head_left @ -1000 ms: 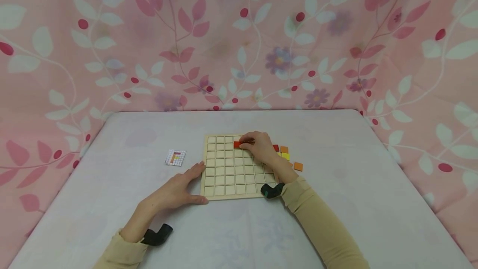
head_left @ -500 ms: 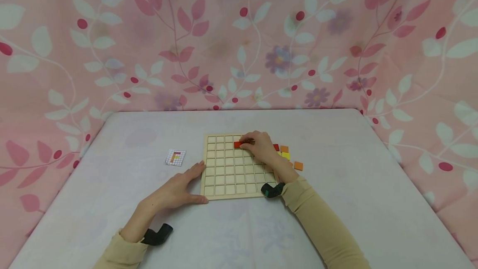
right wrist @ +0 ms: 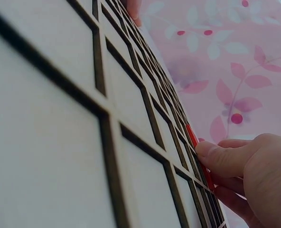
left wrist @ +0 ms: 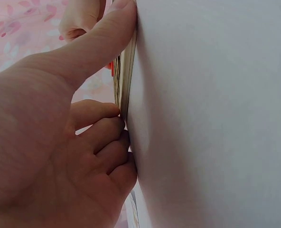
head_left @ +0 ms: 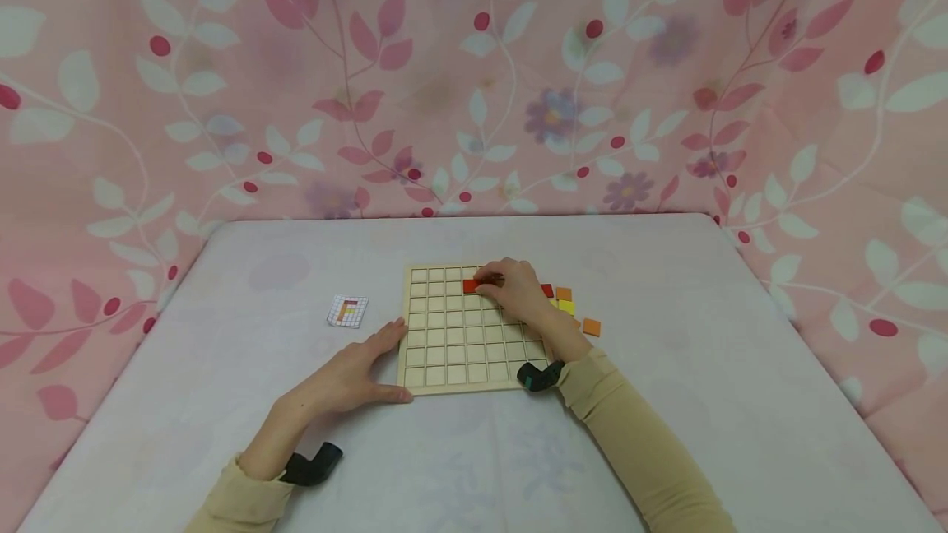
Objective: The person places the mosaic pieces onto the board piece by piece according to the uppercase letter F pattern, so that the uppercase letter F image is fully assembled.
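Observation:
In the head view a wooden grid board (head_left: 444,323) lies flat on the table. My right hand (head_left: 514,290) reaches over its far part, thumb and fingers pinching at a red square tile (right wrist: 208,178) that the hand partly covers. Just left of the fingertips another red tile (head_left: 470,286) sits in a grid cell. My left hand (head_left: 348,377) rests at the board's near left corner; thumb and fingertips, spread apart, touch the wooden edge (left wrist: 126,80).
Right of the board lie loose tiles: an orange tile (head_left: 592,326), a yellow tile (head_left: 566,307), a dark red tile (head_left: 547,290) and others partly behind the right wrist. A small paper card (head_left: 348,312) with a coloured grid pattern lies to the left. Pink floral cloth (head_left: 474,105) hangs behind the table.

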Tool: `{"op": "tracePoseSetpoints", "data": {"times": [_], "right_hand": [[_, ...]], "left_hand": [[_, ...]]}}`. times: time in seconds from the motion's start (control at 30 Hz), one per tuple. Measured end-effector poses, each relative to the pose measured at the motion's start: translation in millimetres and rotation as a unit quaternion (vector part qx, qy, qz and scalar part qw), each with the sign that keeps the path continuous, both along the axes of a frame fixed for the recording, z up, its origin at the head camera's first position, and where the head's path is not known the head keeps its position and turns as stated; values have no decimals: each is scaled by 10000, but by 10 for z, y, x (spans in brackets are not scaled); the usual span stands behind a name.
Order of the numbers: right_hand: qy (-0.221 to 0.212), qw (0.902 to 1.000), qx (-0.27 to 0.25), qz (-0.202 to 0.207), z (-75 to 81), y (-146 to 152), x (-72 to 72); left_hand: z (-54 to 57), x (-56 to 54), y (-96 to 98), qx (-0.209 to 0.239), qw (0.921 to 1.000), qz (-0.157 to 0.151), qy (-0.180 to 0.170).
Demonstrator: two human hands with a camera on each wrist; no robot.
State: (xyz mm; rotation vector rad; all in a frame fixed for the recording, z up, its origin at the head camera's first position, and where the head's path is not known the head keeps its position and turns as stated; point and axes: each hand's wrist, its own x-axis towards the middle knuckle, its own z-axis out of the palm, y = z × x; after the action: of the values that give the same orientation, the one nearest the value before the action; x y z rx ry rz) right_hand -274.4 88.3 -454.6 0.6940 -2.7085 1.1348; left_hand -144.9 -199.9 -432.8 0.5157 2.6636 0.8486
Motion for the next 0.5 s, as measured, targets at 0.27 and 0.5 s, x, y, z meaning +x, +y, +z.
{"op": "tracePoseSetpoints", "data": {"times": [0.27,0.5], "right_hand": [[24,10000,19,14,-10,-1,5],[-87,9999,-50,101,-8,11,9]], "left_hand": [[0,1,0,9,10000,15,0],[-7,-1,6,-15,10000,9,18]]}}
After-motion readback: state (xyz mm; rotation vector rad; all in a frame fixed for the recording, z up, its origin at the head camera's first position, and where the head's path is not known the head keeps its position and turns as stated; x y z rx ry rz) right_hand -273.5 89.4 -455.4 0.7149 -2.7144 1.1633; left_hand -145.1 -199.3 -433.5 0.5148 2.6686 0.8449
